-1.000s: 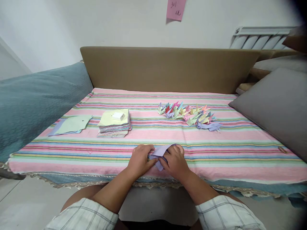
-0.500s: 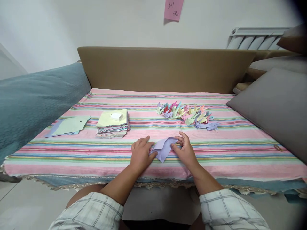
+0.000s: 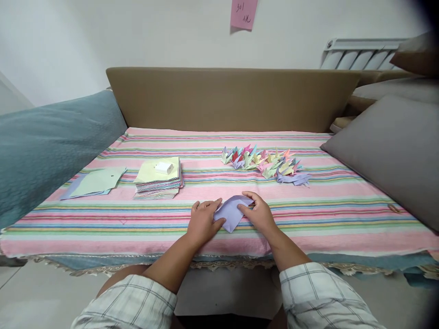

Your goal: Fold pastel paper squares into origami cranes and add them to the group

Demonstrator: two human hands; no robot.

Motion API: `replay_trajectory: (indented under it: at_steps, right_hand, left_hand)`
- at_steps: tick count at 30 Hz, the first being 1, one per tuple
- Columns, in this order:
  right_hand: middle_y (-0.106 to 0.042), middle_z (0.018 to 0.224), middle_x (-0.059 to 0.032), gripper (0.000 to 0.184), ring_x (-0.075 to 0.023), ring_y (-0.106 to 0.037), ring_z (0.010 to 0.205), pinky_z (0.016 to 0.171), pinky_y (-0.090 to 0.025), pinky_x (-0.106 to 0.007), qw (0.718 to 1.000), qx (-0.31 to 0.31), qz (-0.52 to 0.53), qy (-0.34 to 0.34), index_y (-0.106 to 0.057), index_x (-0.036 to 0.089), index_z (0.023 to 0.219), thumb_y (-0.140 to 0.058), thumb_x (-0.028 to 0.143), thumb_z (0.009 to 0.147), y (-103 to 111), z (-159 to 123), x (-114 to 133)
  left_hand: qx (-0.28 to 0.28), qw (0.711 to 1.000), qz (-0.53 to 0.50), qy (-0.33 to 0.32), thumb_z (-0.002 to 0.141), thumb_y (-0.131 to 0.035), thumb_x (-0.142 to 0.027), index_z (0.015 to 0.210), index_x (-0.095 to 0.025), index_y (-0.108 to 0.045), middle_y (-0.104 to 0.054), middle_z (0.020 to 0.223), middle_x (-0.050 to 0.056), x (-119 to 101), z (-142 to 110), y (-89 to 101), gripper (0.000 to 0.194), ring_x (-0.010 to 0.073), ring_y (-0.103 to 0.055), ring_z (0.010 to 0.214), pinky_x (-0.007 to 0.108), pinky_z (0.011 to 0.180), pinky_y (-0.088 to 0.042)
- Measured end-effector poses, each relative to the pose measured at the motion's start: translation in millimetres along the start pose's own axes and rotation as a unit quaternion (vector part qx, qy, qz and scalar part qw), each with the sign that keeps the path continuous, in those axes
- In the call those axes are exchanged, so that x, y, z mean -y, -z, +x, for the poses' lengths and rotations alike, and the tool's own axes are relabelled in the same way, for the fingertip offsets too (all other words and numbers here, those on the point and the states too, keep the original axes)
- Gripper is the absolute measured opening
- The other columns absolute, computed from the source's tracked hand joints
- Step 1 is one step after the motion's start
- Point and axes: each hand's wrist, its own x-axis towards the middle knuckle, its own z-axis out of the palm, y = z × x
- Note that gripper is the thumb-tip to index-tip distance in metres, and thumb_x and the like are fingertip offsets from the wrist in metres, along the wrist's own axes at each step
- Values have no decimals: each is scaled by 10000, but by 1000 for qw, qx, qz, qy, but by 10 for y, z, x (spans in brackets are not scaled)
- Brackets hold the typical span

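A purple sheet of origami paper [image 3: 232,214], partly folded, lies between my hands on the striped cloth [image 3: 154,228]. My left hand [image 3: 205,220] grips its left corner, thumb on top and fingers behind the edge. On the other side, my right hand [image 3: 258,212] pinches the right corner between thumb and fingers. The paper bows upward at its far edge, and its near corner points toward me. Beyond my hands sit several folded paper cranes [image 3: 264,162] in many colours, bunched together.
To the left stands a stack of coloured paper [image 3: 157,183] with a white charger plug [image 3: 164,168] on top. Loose green and purple sheets [image 3: 98,182] lie farther left. A grey cushion [image 3: 387,151] leans at the right, near a small brown ring-like item [image 3: 393,209].
The purple paper's raised flap has opened out, so its surface now shows broad and smooth. My right hand has shifted slightly left, and my left fingers have moved up along the edge.
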Motion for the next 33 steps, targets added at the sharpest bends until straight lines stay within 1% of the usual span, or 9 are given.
replay_trajectory:
  at_steps: [3, 11, 17, 19, 22, 24, 26, 29, 33]
  right_hand:
    - [-643, 1075, -72, 436, -222, -591, 984, 866, -454, -373, 1000, 10, -6, -5, -585, 194, 1082, -634, 333, 672, 6, -1, -10]
    - [-667, 1051, -69, 364, -224, -611, 966, 860, -464, -377, 1000, 7, -9, 22, -609, 203, 1047, -616, 321, 702, 3, -44, 25]
    - [-667, 1015, -82, 467, -213, -624, 887, 770, -502, -340, 998, 37, 36, 20, -576, 179, 1122, -639, 368, 701, 10, -64, 33]
    - [-674, 958, -70, 356, -212, -622, 864, 749, -501, -335, 996, 76, 3, 55, -624, 195, 1042, -614, 380, 738, 31, -66, 30]
    - [-672, 971, -70, 271, -231, -596, 935, 833, -465, -375, 981, 113, -63, 146, -667, 221, 953, -585, 418, 787, 79, -69, 30]
    - [-660, 1047, -76, 339, -248, -564, 1018, 910, -414, -416, 970, 129, -80, 190, -660, 235, 1006, -550, 490, 812, 116, -78, 35]
    - [-640, 1122, -73, 444, -254, -533, 1077, 953, -369, -444, 961, 154, -78, 214, -635, 249, 1082, -425, 571, 859, 149, -94, 43]
    - [-624, 1171, -52, 570, -245, -508, 1110, 977, -335, -455, 958, 168, -65, 222, -611, 266, 1127, -195, 591, 910, 178, -120, 57]
    - [-624, 1174, -33, 606, -245, -499, 1097, 972, -312, -464, 959, 172, -79, 213, -632, 276, 1047, -126, 582, 917, 169, -134, 57]
  left_hand:
    - [6, 1000, -9, 13, 753, -626, -335, 1340, -233, -399, -635, 1153, 66, -4, 8, 13, 637, 238, -499, 1143, 493, 1058, -200]
    - [6, 1000, -12, 19, 759, -608, -334, 1375, -211, -340, -631, 1160, 72, -8, 9, 19, 683, 242, -500, 1144, 482, 1052, -204]
    - [7, 1000, 2, 17, 757, -609, -351, 1368, -230, -357, -588, 1232, 78, 10, 14, 9, 672, 246, -488, 1164, 469, 1056, -202]
    - [7, 1000, 4, 18, 760, -608, -354, 1369, -232, -356, -596, 1220, 73, 13, 14, 7, 670, 241, -493, 1155, 462, 1057, -205]
    - [6, 1000, 10, 19, 759, -612, -355, 1368, -237, -355, -602, 1205, 68, 16, 14, 3, 672, 240, -501, 1141, 457, 1055, -211]
    - [4, 1000, 13, 18, 757, -616, -354, 1370, -248, -352, -609, 1188, 67, 18, 14, -1, 676, 244, -502, 1138, 458, 1054, -214]
    - [1, 1000, 13, 16, 756, -619, -350, 1369, -259, -355, -616, 1172, 66, 22, 13, -5, 673, 248, -503, 1134, 463, 1051, -216]
    - [-1, 1000, 12, 11, 756, -618, -343, 1362, -257, -368, -613, 1177, 68, 28, 10, -10, 661, 250, -503, 1134, 472, 1046, -220]
    - [0, 1000, 8, 6, 754, -618, -336, 1354, -262, -377, -591, 1228, 59, 35, 9, -11, 650, 239, -497, 1146, 478, 1052, -211]
